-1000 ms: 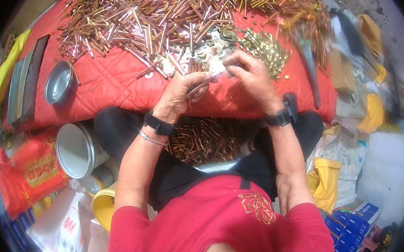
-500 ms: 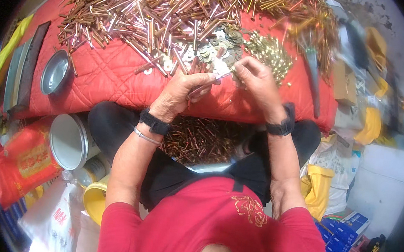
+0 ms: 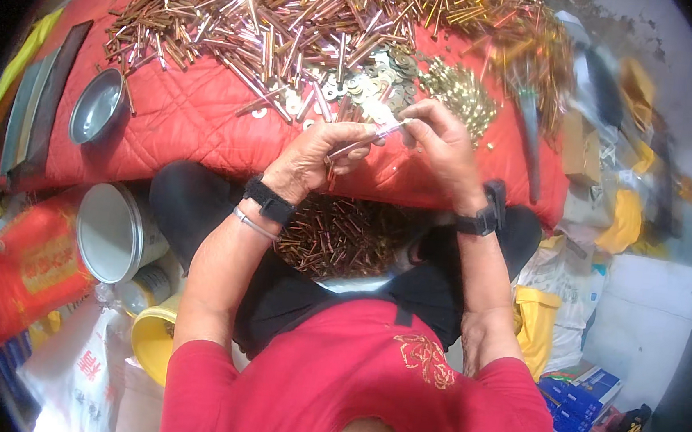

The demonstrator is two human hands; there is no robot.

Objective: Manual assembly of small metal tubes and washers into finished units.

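My left hand (image 3: 318, 156) is closed around a thin copper-coloured rod (image 3: 390, 129), which slants up to the right. At the rod's upper end, the thumb and fingers of my right hand (image 3: 444, 150) are pinched together; whatever small piece they grip is too small to make out. Just beyond the hands lie flat ring washers (image 3: 383, 79) in a loose heap. To their right is a heap of small brass-coloured pieces (image 3: 459, 94). A large pile of similar copper-coloured rods (image 3: 240, 17) spreads across the far side of the red quilted cover (image 3: 189, 132).
A metal bowl (image 3: 99, 108) sits at the cover's left. A long grey tapered tool (image 3: 528, 137) lies at the right. More rods (image 3: 344, 236) are gathered below, between my legs. A white bucket (image 3: 110, 232) and a yellow bucket (image 3: 154, 339) stand at lower left.
The rod now shows more plainly between my hands, its end at my right fingertips. My right fingers have shifted slightly. The whole view has moved a little.
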